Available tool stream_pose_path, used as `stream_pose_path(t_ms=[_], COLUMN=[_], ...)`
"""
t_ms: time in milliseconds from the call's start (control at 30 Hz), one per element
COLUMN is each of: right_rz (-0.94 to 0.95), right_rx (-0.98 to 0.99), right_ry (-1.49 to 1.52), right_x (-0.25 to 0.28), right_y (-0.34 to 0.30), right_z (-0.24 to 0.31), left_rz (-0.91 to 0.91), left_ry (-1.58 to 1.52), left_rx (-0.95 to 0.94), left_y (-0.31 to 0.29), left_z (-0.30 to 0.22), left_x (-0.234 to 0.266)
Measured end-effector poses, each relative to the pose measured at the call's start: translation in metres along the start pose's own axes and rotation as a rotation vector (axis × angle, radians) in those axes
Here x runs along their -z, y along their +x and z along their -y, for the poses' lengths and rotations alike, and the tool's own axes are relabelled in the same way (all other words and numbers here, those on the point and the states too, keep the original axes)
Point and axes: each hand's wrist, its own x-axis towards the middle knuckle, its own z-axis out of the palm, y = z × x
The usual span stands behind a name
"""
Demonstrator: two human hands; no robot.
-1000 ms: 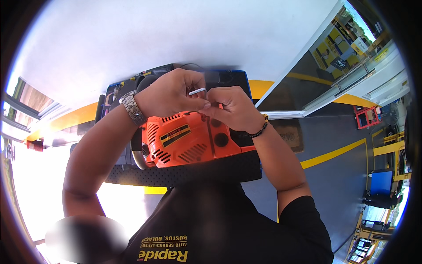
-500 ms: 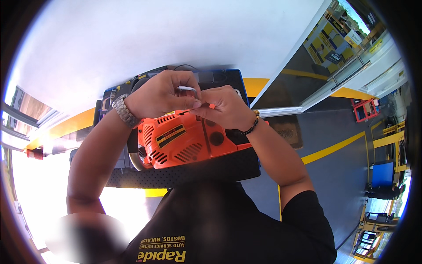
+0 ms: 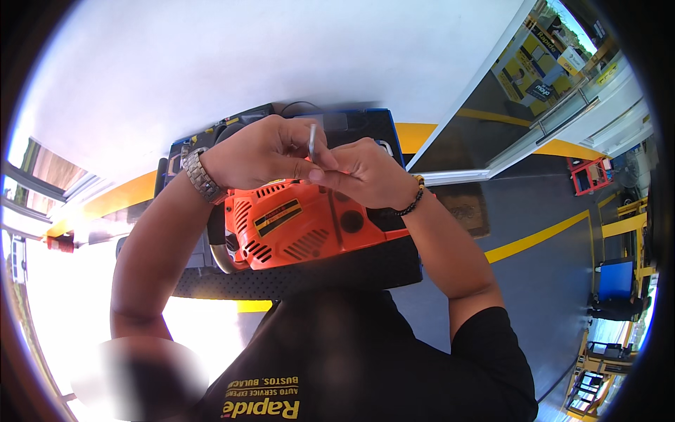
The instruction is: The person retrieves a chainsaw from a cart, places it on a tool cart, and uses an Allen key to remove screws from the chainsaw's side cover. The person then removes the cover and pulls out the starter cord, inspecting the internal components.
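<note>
Both hands meet in the air above an orange chainsaw, which lies on a black tray-like top. My left hand, with a metal-band watch at its wrist, is closed on a thin silvery metal rod that stands up between thumb and fingers. Against its fingertips, my right hand is closed in a pinch, a beaded bracelet at the wrist. A speck of orange shows at the right fingertips; whether it is a held part or the saw behind cannot be made out.
The black top has a perforated near edge, and dark items lie at its back left. A white wall rises behind. To the right are a glass door, a brown mat and a red cart.
The silvery rod has turned from lying roughly sideways to pointing up. Both hands stay together above the chainsaw, and the whole view has shifted slightly.
</note>
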Motion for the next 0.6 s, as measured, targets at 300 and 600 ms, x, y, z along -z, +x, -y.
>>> stream_pose_path(t_ms=[300,600], right_rz=[-0.112,-0.105], right_rx=[-0.006,0.061], right_ry=[0.093,0.088], right_x=[-0.008,-0.008], right_y=[-0.004,-0.002], right_z=[-0.014,-0.014], left_rz=[-0.035,-0.001], left_ry=[0.0,0.196], left_rx=[0.109,0.065], left_y=[0.002,0.001], left_z=[0.0,0.006], left_x=[-0.002,0.006])
